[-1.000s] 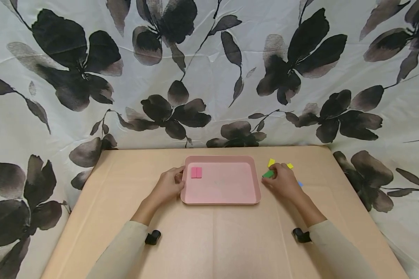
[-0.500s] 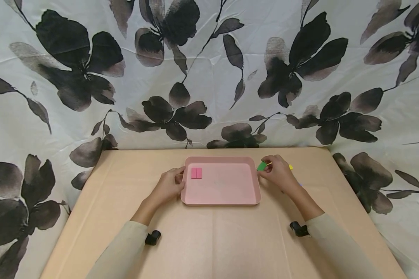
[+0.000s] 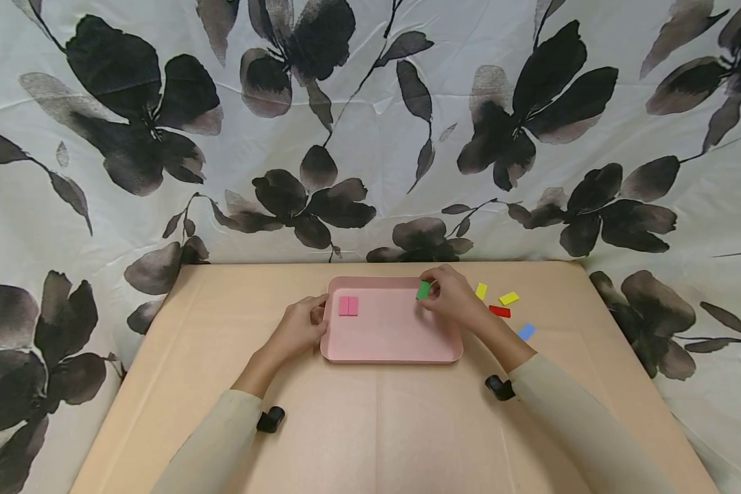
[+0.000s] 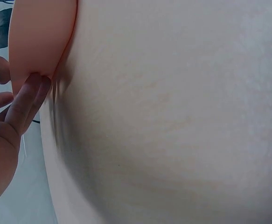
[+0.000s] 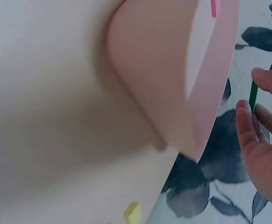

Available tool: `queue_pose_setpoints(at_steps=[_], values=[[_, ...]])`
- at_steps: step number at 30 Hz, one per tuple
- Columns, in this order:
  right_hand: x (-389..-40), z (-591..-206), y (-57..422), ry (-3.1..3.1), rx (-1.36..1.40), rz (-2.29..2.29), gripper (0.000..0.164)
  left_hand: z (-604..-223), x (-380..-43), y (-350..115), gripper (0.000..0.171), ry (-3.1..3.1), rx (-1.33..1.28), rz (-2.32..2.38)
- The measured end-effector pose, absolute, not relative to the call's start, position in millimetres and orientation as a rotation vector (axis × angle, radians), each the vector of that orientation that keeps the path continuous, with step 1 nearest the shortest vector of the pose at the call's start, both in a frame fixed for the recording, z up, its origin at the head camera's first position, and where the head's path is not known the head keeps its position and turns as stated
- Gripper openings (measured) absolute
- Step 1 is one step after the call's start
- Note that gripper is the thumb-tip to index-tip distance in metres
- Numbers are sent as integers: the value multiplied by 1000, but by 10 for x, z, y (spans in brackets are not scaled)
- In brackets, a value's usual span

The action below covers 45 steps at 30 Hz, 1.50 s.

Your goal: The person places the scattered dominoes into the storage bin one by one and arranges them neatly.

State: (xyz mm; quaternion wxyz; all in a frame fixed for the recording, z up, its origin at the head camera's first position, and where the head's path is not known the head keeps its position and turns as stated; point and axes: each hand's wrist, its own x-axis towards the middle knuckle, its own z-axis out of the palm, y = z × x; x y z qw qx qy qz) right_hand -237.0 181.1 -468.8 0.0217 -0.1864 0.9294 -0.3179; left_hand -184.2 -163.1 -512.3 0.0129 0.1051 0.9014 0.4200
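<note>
Left hand [image 3: 298, 322] holds the pink tray [image 3: 383, 339] while right hand [image 3: 453, 295] pinches a green piece [image 3: 422, 289].

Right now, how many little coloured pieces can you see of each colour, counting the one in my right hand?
Pink pieces in the tray: 2
Green piece in your right hand: 1
Yellow pieces on the table: 2
Red piece on the table: 1
Blue piece on the table: 1
Total: 7

I see the tray [image 3: 395, 336] on the table [image 3: 370, 425] (through my remote feed), two tiles [image 3: 343, 306] in its far left part, a held tile [image 3: 422, 290] over its far right, four loose tiles [image 3: 499, 311] rightward, cloth [image 3: 241, 147] behind.
</note>
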Motion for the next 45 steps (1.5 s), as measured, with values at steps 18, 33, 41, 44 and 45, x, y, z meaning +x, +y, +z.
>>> queue_pose_setpoints(at_steps=[18, 33, 41, 44, 45], values=[[-2522, -4785, 1131, 2719, -760, -849, 46, -5116, -1852, -1632, 62, 2784, 311, 1332], [-2615, -5130, 809, 2650, -790, -852, 43, -5146, -1851, -1635, 62, 2802, 308, 1328], [-2616, -5199, 739, 2625, -766, -884, 41, -5158, -1850, -1646, 62, 2792, 320, 1352], [-2611, -5196, 724, 2626, -773, -887, 41, -5163, -1848, -1650, 62, 2793, 320, 1352], [-2610, -5194, 721, 2625, -773, -888, 42, -5164, -1848, -1652, 62, 2793, 319, 1352]])
